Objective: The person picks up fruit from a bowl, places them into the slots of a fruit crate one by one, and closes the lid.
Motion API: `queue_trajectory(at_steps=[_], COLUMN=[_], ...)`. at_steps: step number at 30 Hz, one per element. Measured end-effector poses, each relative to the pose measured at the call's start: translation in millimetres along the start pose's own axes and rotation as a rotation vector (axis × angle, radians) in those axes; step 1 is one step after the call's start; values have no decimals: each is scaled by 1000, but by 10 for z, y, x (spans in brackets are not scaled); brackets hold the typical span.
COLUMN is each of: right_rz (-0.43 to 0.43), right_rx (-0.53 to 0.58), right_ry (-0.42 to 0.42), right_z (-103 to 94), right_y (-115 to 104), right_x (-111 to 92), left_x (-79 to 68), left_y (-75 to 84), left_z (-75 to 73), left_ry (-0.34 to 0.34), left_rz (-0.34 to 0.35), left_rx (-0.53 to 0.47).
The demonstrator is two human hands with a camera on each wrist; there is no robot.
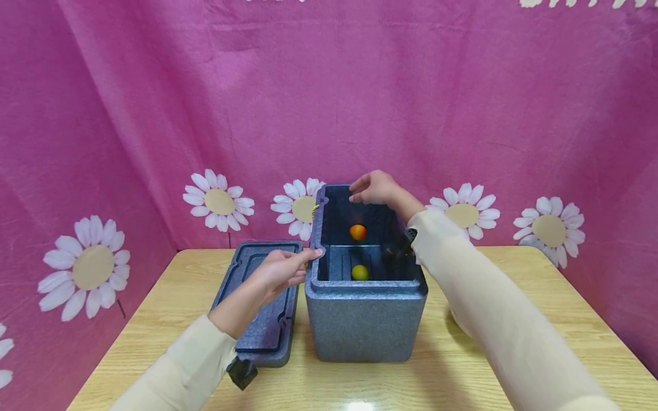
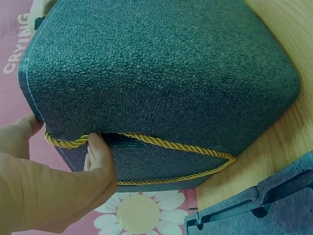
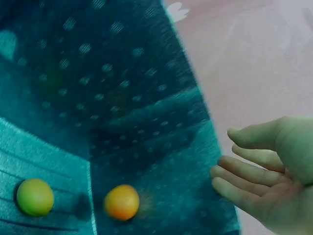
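Note:
A dark grey foam cooler box (image 1: 366,325) stands uncovered on the table. My left hand (image 1: 280,269) grips its left wall, thumb on the rim and fingertips at the side opening, where a yellow twisted cord (image 2: 181,147) runs. Over the far end of the box is my right hand (image 1: 377,187), fingers spread and holding nothing. Below that hand, an orange round fruit (image 3: 122,202) shows against the far inner wall, slightly blurred and apart from the fingers. A yellow-green round fruit (image 3: 35,197) lies on the box's ribbed floor.
The box's foam lid (image 1: 262,328) lies on the wooden table (image 1: 339,388) left of the box. Behind the right sleeve, a pale rounded thing (image 1: 459,324) is mostly hidden. A pink flowered cloth (image 1: 329,103) hangs behind the table.

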State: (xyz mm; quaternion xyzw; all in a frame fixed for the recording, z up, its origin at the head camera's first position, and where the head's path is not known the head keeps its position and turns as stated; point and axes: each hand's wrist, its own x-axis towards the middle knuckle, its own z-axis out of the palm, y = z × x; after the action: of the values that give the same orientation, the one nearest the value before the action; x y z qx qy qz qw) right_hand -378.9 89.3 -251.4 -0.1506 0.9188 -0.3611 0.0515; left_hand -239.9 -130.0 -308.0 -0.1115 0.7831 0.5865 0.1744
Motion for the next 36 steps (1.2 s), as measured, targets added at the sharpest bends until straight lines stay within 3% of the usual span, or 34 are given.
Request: queue_trajectory(at_steps=[7, 16, 22, 28, 36], right_rz=[-5, -53, -83, -92, -75], right_rx=[200, 156, 79, 34, 57], right_ry=[-26, 29, 66, 71, 109], right_z=[-251, -553, -627, -600, -539], right_y=[-222, -175, 54, 426, 931], right_x=[-177, -542, -867, -1162, -1479], left_x=[0, -3, -10, -6, 4], left_y=[-5, -7, -24, -32, -41], left_z=[-10, -10, -10, -5, -1], left_ry=[-14, -7, -7, -10, -16], left_rz=[22, 23, 20, 23, 23], left_rx=[-4, 9, 17, 9, -9])
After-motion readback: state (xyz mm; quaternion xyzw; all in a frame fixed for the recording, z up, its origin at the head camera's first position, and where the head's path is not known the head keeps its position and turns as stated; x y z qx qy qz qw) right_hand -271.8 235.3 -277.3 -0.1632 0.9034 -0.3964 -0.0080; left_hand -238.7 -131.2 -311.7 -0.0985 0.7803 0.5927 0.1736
